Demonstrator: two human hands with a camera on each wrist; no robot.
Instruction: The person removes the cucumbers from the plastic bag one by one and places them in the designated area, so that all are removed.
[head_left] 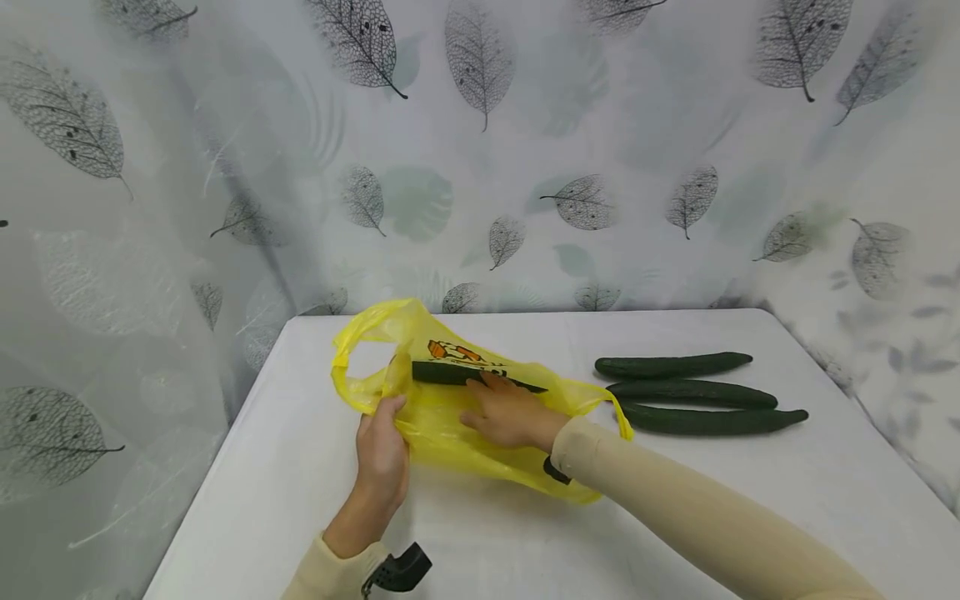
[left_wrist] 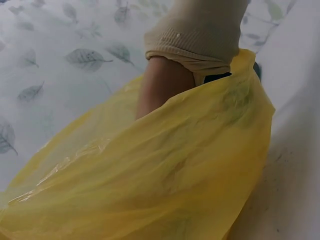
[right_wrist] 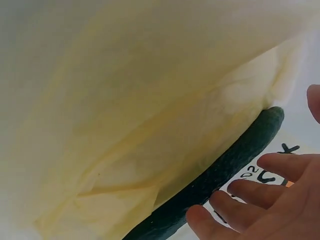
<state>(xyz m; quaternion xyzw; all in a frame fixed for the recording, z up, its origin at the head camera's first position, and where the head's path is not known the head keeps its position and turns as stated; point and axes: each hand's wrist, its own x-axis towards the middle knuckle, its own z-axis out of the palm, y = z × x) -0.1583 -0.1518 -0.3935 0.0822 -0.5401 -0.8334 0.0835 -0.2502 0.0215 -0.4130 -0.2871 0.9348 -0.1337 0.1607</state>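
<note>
A yellow plastic bag [head_left: 465, 429] lies on its side with its mouth held apart. My left hand [head_left: 382, 458] pinches the bag's rim near one handle loop. Inside the mouth, a dark green cucumber [head_left: 441, 373] lies along the printed side. My right hand [head_left: 513, 412] reaches into the bag, its fingers spread and loosely straight. In the right wrist view the fingertips [right_wrist: 199, 216] lie right at the cucumber's side [right_wrist: 227, 160], not wrapped round it. The left wrist view shows the right forearm going in behind the yellow film [left_wrist: 165, 170], which hides that hand.
Right of the bag, three more cucumbers [head_left: 712, 421] lie roughly side by side on the white table [head_left: 315, 367]; the nearer two reach close to the bag's right handle. A leaf-patterned curtain [head_left: 487, 167] hangs behind the table and along the sides.
</note>
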